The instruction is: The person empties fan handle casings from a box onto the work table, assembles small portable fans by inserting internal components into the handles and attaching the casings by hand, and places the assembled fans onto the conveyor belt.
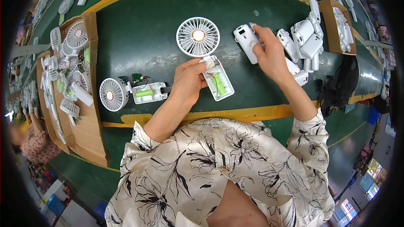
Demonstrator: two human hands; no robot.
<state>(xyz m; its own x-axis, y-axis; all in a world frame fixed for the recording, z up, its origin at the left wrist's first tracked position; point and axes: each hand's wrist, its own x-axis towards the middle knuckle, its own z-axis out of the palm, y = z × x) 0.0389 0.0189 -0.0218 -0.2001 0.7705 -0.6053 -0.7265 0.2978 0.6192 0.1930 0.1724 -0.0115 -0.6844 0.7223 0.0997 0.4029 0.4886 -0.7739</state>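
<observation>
In my left hand (188, 80) is a white handheld fan (198, 36), gripped near the neck with its handle housing open. A green battery (218, 83) and thin wires show inside that handle. My right hand (270, 52) pinches a white handle cover (245, 43) by its edge, tilted above the green table, apart from the fan. Left of my left hand lies a second fan (114, 95), its handle open too, with a green battery (144, 93) in it and a small green circuit board (136, 77) beside it on wires.
A cardboard box (93, 130) full of white fans stands at the left. To the right are a pile of white covers (304, 33), a smaller cardboard box (341, 53) with white parts, and a black cloth (339, 82). Another person (38, 143) is at the far left.
</observation>
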